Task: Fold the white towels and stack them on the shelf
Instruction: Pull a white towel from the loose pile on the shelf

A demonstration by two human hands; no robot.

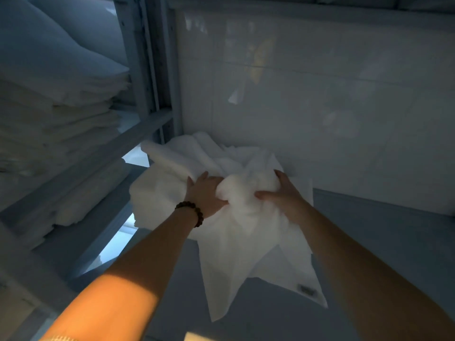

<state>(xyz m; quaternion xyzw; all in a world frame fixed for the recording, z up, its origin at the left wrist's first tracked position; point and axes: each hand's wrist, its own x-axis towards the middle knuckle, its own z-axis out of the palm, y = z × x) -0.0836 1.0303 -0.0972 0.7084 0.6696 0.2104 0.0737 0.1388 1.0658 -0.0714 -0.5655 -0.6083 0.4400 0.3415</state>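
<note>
Head view: left hand (205, 193) and right hand (283, 193) both clench bunched white towel (246, 217), grip closed on cloth; towel on shelf (369, 230) atop folded towels (152, 193), corner hanging forward.

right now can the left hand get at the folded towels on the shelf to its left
Probably not yet: the left hand is bunched in the loose white towel, and a metal shelf frame stands between it and the folded stack.

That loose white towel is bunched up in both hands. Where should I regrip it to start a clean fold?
On the loose towel, take the hanging corner with the label, coming from below right. That hem hangs flat and free, unlike the wad that the left hand and right hand clutch.
</note>
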